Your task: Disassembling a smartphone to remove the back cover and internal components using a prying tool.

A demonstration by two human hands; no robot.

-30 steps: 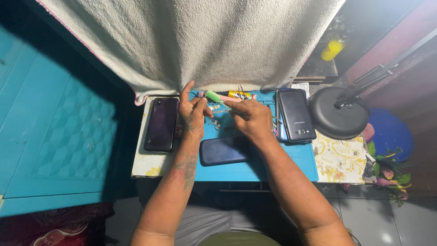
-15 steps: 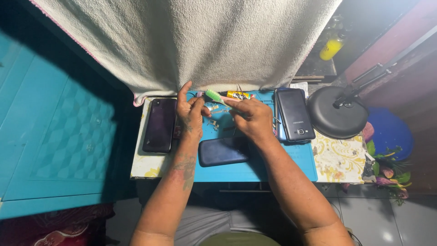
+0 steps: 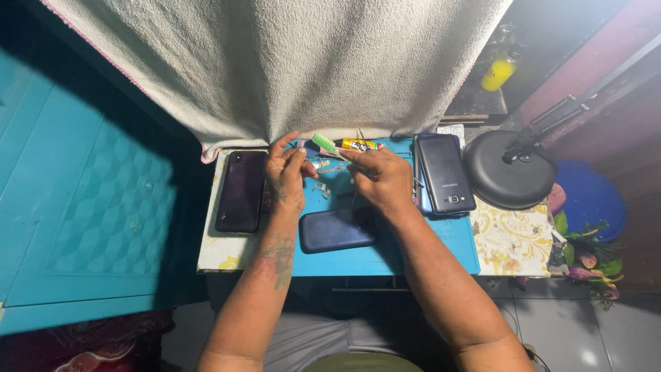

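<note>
Green-bristled toothbrush (image 3: pixel 325 144) pinched in the right hand (image 3: pixel 382 180); left hand (image 3: pixel 286 176) fingertips narrowed on a small part above a smooth, dark-blue phone back (image 3: pixel 337 230).

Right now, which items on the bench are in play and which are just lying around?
In play:
- left hand, pinching a small part too small to identify
- right hand, holding the green-headed brush
- small loose parts on the blue mat

Lying about:
- black phone
- dark blue phone
- grey phone
- yellow tube
- lamp base
- towel
</note>
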